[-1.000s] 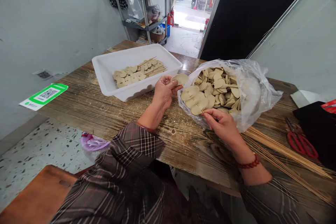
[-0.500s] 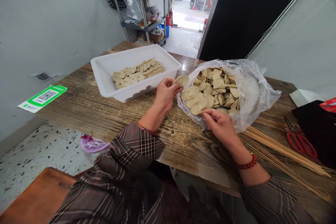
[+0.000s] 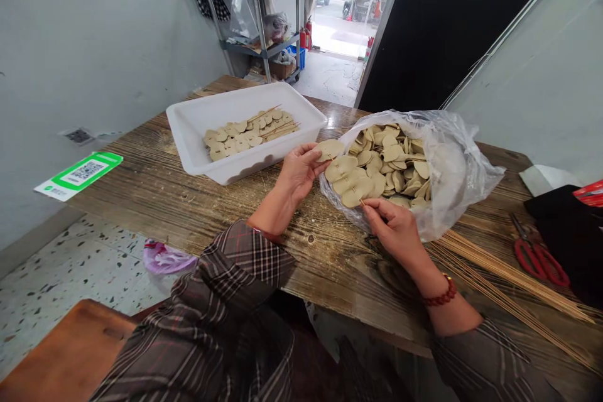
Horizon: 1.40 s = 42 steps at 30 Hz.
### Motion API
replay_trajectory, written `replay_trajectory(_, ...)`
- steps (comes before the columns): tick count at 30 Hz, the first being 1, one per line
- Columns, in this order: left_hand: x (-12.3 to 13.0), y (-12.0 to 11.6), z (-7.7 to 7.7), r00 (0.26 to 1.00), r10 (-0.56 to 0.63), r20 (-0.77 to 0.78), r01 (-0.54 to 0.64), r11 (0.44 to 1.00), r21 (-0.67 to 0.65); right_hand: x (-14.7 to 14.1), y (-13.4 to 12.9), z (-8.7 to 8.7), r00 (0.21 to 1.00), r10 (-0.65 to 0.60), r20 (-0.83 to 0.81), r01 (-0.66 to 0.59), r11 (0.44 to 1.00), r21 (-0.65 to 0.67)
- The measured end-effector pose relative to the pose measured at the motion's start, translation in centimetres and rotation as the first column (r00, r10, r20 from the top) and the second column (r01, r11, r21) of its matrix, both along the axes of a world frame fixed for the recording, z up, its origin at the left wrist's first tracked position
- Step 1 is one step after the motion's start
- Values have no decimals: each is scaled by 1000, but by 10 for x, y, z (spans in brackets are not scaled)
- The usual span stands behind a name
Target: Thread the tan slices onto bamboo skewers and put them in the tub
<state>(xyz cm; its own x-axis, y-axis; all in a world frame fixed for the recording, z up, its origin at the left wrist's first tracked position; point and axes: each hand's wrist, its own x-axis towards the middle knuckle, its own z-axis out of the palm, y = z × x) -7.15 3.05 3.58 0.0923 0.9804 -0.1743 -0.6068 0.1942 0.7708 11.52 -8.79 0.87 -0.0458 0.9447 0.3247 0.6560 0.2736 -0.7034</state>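
Observation:
My left hand (image 3: 301, 171) pinches a flat beige slice (image 3: 330, 150) beside the bag's left edge. Between the fingertips of my right hand (image 3: 390, 220) is the lower end of a thin wooden skewer (image 3: 362, 202). Several beige slices (image 3: 351, 183) are threaded on that skewer, in front of the bag's opening. The clear plastic bag (image 3: 452, 163) holds a heap of loose slices (image 3: 393, 157). Left of it, a white tub (image 3: 193, 138) contains skewers loaded with slices (image 3: 245, 135).
Bare skewers (image 3: 513, 276) lie on the wooden table (image 3: 188, 207) at the right, near red-handled scissors (image 3: 539, 257) and a black cloth (image 3: 565, 232). A green-and-white QR card (image 3: 80, 176) is at the far left. A grey cart (image 3: 259, 19) stands behind the table.
The slice in my left hand has tilted flatter and sits closer to the threaded slices, by the skewer's upper end. My right hand has barely moved. The view has shifted slightly.

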Motion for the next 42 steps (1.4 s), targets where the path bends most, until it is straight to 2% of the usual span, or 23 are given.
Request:
replay_trajectory(12,-2,2,0,1000,15,23,-14,998,-64,1,0,-3,1000,23,19,-24,1000,20)
replay_trajectory(33,3,3,-7,1000,1,6,-1,996,-84,3,0,-3,999,36,17,-36,999,6)
replay_trajectory(42,5,0,-7,998,36,-60,-35,999,8,1,0,-2,999,2,-53,-5,998,-63)
